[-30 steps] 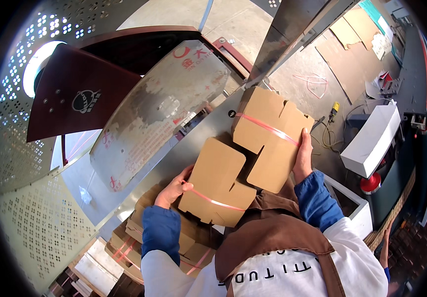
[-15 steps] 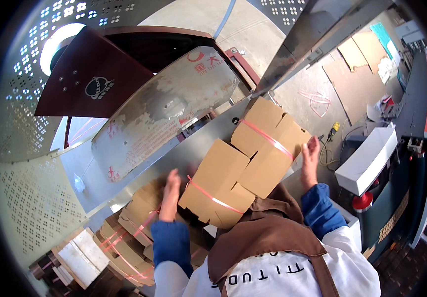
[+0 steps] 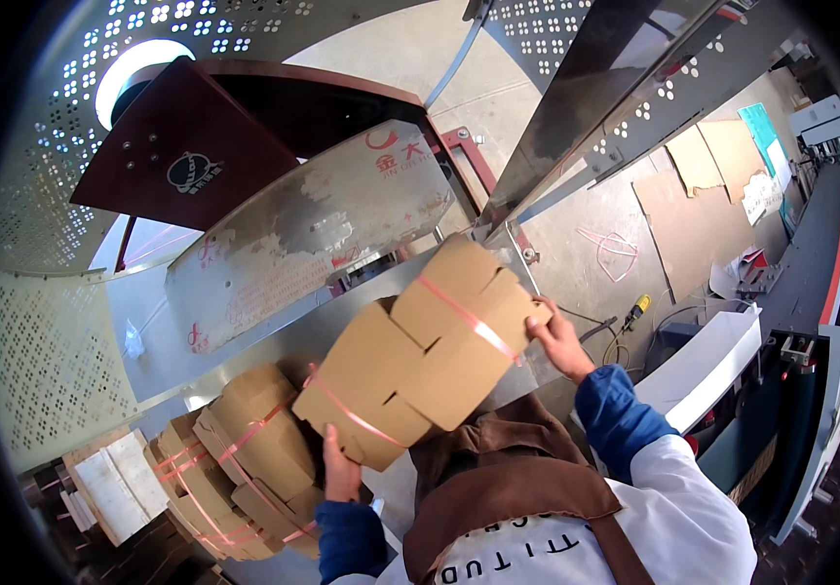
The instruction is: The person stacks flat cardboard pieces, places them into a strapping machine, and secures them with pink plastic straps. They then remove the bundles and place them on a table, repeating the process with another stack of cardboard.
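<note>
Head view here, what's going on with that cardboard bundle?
A person holds a strapped bundle of flat brown cardboard blanks, tied with two pink plastic straps, between both hands: left hand under its lower end, right hand at its upper right edge. It is lifted above a grey metal machine table. More strapped brown cardboard bundles lie stacked at lower left.

A bundle of flat brown cardboard blanks (image 3: 420, 356), bound by two pink straps, is held tilted above the grey metal counter (image 3: 245, 341), the left hand (image 3: 340, 473) under its lower end and the right hand (image 3: 561, 341) at its upper edge. More strapped cardboard bundles (image 3: 245, 458) are stacked just beside the left hand.
</note>
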Action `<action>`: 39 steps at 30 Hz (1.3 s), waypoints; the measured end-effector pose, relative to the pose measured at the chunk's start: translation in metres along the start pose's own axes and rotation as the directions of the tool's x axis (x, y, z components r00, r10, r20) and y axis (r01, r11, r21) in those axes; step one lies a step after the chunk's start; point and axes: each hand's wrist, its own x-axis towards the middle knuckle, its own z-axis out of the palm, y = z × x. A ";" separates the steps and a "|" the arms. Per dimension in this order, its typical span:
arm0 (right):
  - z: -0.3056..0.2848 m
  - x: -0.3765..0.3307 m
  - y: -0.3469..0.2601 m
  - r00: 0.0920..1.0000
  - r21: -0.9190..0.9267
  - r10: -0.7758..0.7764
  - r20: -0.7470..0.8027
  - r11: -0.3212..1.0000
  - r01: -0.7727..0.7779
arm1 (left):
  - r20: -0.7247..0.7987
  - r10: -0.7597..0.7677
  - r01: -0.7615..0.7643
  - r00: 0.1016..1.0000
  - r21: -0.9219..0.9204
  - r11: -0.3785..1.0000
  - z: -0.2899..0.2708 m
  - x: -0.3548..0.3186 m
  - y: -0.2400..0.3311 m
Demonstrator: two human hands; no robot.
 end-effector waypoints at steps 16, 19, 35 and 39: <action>0.089 0.111 -0.018 0.971 0.105 -0.097 -0.217 0.987 0.122 | 0.006 0.107 -0.107 0.994 0.169 0.980 0.006 0.155 0.158; 0.079 0.113 -0.012 0.970 0.178 -0.056 -0.237 0.979 0.100 | 0.021 0.149 -0.149 0.989 0.237 0.960 0.030 0.178 0.173; 0.101 0.090 -0.041 0.963 0.089 -0.003 -0.270 0.996 0.028 | 0.067 0.087 -0.101 0.994 0.239 0.966 0.016 0.213 0.206; 0.088 0.094 -0.017 0.952 0.160 -0.025 -0.306 0.984 0.077 | 0.071 0.123 -0.138 0.990 0.285 0.948 0.031 0.215 0.200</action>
